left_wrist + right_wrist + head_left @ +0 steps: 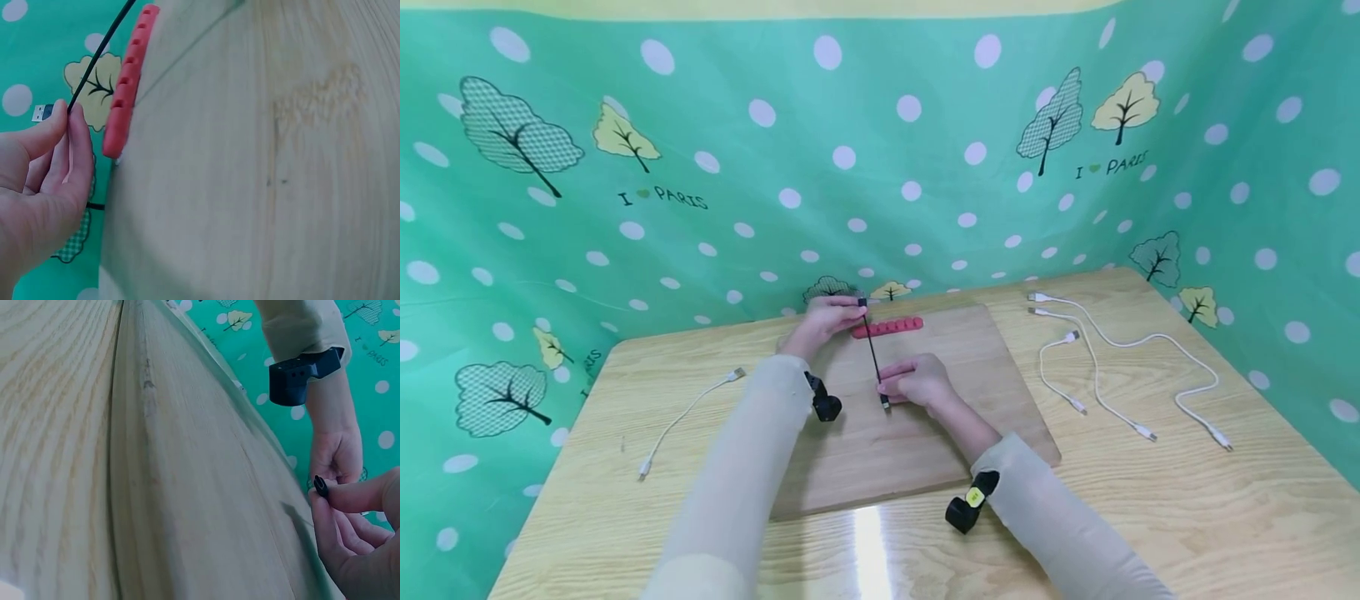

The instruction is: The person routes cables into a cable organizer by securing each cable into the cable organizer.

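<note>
Right hand (922,383): pinching the near plug (884,402) of one black cable (872,346). Cable: spanning straight above a wooden board (857,471), probably weighing little, bending easily, stiff plugs offering best hold. Red slotted strip (897,326): resting by the board's far edge. Left hand (827,320): pinching beside the USB plug (862,302).

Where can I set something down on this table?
Bare: front right, between right sleeve and three white USB cables; front left, below the lone white cable. Crowded: wooden board, around left hand, right hand, black USB cable and red cable holder.
</note>
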`<state>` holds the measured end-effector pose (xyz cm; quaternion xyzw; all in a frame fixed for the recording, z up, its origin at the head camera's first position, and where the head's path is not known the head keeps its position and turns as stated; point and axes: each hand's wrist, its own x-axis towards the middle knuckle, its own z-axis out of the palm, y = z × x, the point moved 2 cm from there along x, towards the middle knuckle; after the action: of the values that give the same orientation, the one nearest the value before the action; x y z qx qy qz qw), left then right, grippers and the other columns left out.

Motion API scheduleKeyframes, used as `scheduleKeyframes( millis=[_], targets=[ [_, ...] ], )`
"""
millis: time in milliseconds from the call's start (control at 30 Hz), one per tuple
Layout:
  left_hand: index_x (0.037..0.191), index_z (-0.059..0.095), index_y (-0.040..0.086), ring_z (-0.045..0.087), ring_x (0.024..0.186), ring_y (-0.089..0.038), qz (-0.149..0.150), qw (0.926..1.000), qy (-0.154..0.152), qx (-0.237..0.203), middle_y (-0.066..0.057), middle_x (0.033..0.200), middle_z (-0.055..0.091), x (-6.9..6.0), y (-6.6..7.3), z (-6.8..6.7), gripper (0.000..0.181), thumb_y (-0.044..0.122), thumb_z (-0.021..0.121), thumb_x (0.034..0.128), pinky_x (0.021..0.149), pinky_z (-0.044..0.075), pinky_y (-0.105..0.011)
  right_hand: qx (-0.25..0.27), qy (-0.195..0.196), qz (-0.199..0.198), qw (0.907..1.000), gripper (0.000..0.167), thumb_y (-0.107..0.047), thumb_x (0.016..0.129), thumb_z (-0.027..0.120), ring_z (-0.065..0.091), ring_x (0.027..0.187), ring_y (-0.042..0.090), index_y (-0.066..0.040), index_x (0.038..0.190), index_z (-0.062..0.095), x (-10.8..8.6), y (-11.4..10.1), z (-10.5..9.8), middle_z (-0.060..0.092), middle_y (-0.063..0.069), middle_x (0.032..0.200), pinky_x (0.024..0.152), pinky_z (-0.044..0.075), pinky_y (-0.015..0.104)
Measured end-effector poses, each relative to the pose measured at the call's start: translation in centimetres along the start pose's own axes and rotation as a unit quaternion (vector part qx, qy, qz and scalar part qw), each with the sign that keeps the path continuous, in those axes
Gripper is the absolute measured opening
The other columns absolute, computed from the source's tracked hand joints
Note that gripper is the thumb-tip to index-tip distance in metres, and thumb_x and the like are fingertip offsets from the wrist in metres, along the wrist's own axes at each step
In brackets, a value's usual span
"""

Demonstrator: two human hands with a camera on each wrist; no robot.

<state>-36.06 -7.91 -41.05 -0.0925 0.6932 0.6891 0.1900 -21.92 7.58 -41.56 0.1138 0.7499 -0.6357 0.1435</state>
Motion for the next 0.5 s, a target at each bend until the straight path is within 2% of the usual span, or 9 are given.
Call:
scheduleKeyframes(
  millis=[67,133,300,400,500],
  targets=[
    [0.128,0.057,-0.001,0.066,0.114,-0.025,0.002,0.9998,0.01,0.018,-0.021,0.131,0.06,0.14,-0.23,0.01,0.046,-0.003,0.069,0.0833,0.093,0.056,-0.026,-0.002,0.004,0.001,1.0,0.026,0.005,0.076,0.074,0.073,0.076,0.015,0.002,0.102,0.072,0.01,-0.01,0.03,0.075,0.017,0.095,0.069,0.062,0.028],
    [0.125,0.06,0.0,0.068,0.11,-0.022,0.016,0.9981,0.02,0.056,-0.02,0.128,0.062,0.22,-0.36,0.08,0.044,0.0,0.072,0.0825,0.092,0.056,-0.025,-0.004,0.008,-0.001,1.0,0.026,0.005,0.076,0.074,0.073,0.075,0.015,0.002,0.102,0.072,-0.01,0.0,0.07,0.075,0.018,0.094,0.068,0.062,0.028],
    [0.118,0.066,0.003,0.067,0.111,-0.024,0.074,0.9864,0.038,0.142,-0.018,0.121,0.067,0.39,-0.29,0.37,0.039,0.006,0.076,0.0803,0.093,0.056,-0.026,-0.002,0.021,-0.003,0.9998,0.027,0.006,0.075,0.074,0.073,0.073,0.015,0.003,0.102,0.072,-0.05,0.0,0.03,0.075,0.019,0.094,0.066,0.062,0.028],
    [0.115,0.068,0.003,0.068,0.109,-0.026,0.086,0.9827,0.04,0.159,-0.018,0.117,0.069,0.49,-0.19,0.47,0.037,0.005,0.077,0.0792,0.092,0.056,-0.027,-0.007,0.022,-0.002,0.9997,0.027,0.006,0.074,0.075,0.073,0.071,0.016,0.003,0.1,0.072,-0.06,0.03,-0.03,0.075,0.02,0.094,0.066,0.062,0.028],
    [0.113,0.069,0.002,0.07,0.1,-0.022,0.091,0.98,0.038,0.173,-0.018,0.115,0.07,0.58,-0.09,0.55,0.036,0.004,0.077,0.0783,0.089,0.058,-0.026,-0.018,0.022,-0.001,0.9996,0.026,0.006,0.072,0.076,0.073,0.071,0.017,0.004,0.098,0.072,-0.07,0.07,-0.09,0.074,0.02,0.093,0.064,0.062,0.028]
  ],
)
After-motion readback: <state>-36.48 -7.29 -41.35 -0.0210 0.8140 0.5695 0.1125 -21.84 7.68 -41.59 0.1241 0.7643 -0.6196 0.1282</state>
